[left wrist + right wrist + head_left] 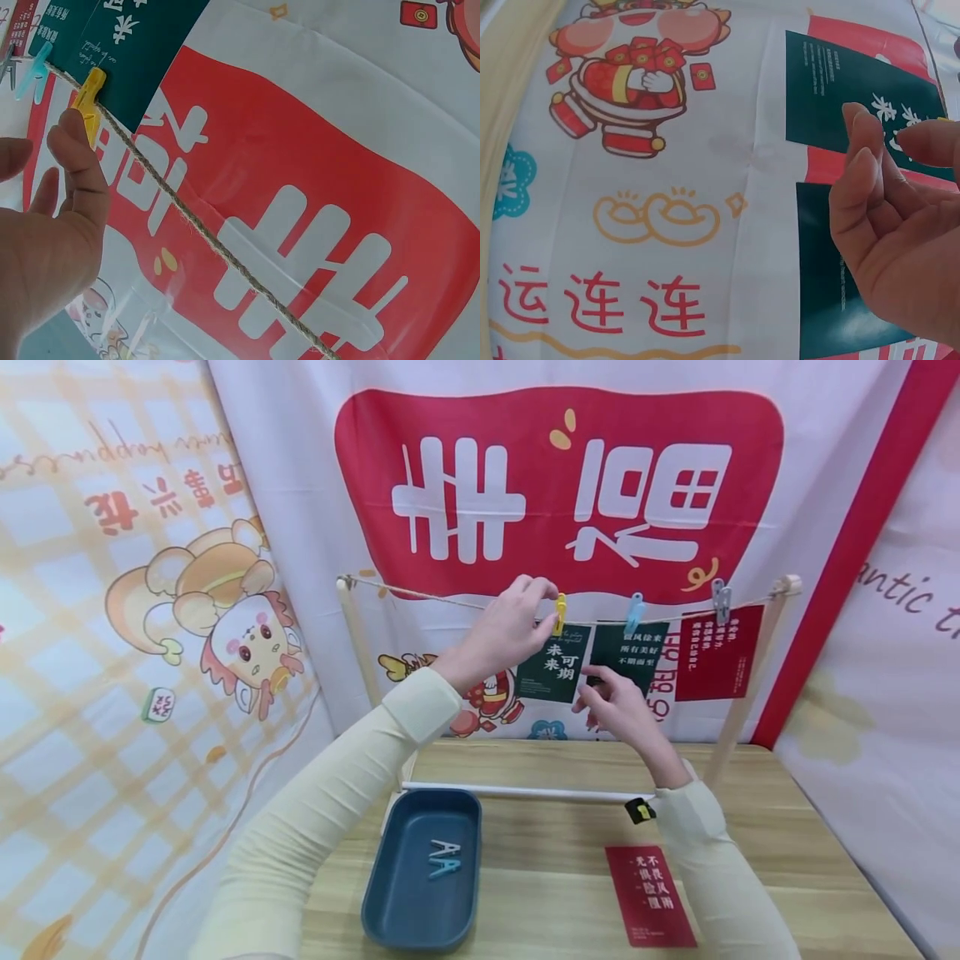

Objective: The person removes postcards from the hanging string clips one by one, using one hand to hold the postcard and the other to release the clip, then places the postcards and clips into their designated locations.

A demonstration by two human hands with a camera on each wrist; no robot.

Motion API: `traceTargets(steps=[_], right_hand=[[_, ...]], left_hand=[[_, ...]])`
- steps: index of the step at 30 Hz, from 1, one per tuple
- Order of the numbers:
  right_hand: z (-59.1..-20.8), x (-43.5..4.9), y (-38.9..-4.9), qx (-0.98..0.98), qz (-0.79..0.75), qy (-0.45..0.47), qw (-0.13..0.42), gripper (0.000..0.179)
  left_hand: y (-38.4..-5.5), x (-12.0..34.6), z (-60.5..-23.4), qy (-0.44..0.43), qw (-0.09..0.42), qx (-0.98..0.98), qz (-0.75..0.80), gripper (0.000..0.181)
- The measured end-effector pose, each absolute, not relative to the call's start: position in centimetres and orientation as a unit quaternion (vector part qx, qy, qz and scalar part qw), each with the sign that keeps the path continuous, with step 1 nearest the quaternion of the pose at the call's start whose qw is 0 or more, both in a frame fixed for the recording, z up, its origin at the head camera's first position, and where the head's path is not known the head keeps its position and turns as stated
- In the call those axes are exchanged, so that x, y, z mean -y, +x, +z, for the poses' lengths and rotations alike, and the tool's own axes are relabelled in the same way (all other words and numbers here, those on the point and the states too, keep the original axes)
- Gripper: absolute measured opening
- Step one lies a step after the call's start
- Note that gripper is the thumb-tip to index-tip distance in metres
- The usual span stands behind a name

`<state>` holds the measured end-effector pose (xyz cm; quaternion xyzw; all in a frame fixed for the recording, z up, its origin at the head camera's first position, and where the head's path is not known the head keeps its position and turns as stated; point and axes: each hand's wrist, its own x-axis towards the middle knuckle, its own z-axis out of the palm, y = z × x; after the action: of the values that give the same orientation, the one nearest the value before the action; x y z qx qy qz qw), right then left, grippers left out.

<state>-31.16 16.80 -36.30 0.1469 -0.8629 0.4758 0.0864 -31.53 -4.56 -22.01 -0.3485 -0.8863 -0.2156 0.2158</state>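
Loose red card (651,897): lay flat on the wooden table (540,902).
Blue tray (420,914): stood left of that card, two clips (445,866) inside.
Right hand (621,706): thumb and bent fingers parted, nothing pinched, before the lower parts of the two green cards; contact could not be told.
Left hand (504,631): thumb and fingers spread around the yellow clip (560,615), a fingertip at it; whether it touched could not be told.
Yellow clip: sat on the cord (442,599) at the top of the left green card (553,664).
Hanging neighbours: right green card (626,653) under a light-blue clip (635,612), then a hanging red card (716,660) under a grey clip (722,602).
Backdrop (536,575): red panel, white characters.
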Motion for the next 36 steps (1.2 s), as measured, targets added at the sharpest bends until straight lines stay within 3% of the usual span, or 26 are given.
traceTargets(steps=[5,9,19,36], right_hand=[[-36.4,-16.4,-31.3,0.861,0.489,0.137,0.038,0.054],[-36.7,-16.4,-31.4,0.850,0.510,0.131,0.021,0.049],[-37.1,-16.1,-32.0,0.827,0.547,0.131,0.026,0.031],[-36.9,-15.6,-32.0,0.831,0.538,0.138,0.037,0.029]], left_hand=[[-31.9,3.8,-21.7,-0.330,0.198,0.900,-0.203,0.041],[-32.2,3.1,-21.6,-0.324,0.171,0.910,-0.195,0.049],[-32.7,2.2,-21.2,-0.311,0.147,0.925,-0.161,0.054],[-32.5,2.5,-19.6,-0.294,0.082,0.935,-0.180,0.042]])
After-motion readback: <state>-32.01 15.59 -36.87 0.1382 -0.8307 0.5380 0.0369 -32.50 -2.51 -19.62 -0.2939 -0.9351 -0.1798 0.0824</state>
